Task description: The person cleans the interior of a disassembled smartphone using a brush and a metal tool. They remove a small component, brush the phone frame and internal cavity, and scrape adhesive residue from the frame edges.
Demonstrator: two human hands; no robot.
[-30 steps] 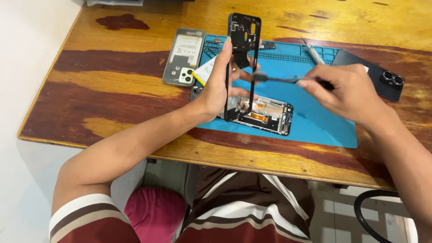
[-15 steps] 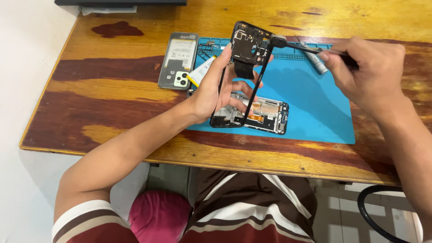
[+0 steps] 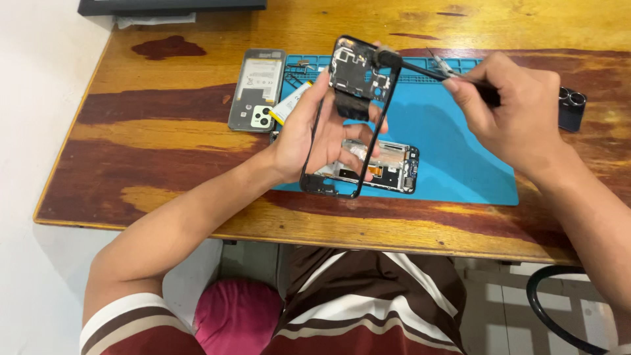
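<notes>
My left hand [image 3: 315,135] holds a black phone middle frame [image 3: 351,112] upright above the blue work mat [image 3: 453,151], fingers showing through its open lower half. My right hand [image 3: 519,112] grips a thin black tool [image 3: 420,68] whose tip touches the frame's upper right corner. Under the frame, a disassembled phone body [image 3: 388,167] with exposed parts lies flat on the mat.
A grey phone back cover [image 3: 257,91] with a camera cutout lies on the wooden table [image 3: 151,138] left of the mat. A yellow-edged flat part [image 3: 287,105] rests beside it. A dark phone [image 3: 570,108] sits at the right. A black monitor base [image 3: 171,6] stands at the back.
The frame has turned from edge-on to face me, staying upright in my left hand. My right hand lifted from low over the mat, bringing the tool tip onto the frame's top corner.
</notes>
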